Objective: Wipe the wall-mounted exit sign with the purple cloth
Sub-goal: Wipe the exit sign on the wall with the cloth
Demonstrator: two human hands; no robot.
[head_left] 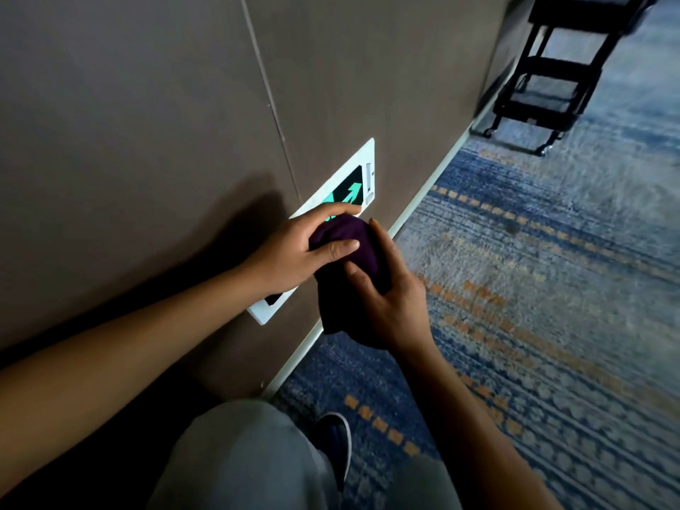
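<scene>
So the exit sign (362,178) sits low on the brown wall (147,123), just above the skirting, white frame with a dark panel and a green arrow. Most of it is hidden behind the left hand (294,248); only the end beyond the fingertips and a corner of frame below the wrist show.

The purple cloth (353,259) is bunched up between both hands, right in front of the sign. The left hand pinches the top of the wad with thumb and fingers closed on it, and the right hand (393,300) cups it from below and the side, fingers curled round, with a tail of cloth hanging down under the palm. Can't tell if the cloth is actually touching the sign face or just held in front of it.

Looks like the person is still gathering or refolding the cloth rather than wiping. To do it well: fold it into a flat pad, press it flat on the panel, run long strokes along the sign, then go round the white frame. Tuck that loose tail in so it doesn't drag on the carpet (533,288).
</scene>
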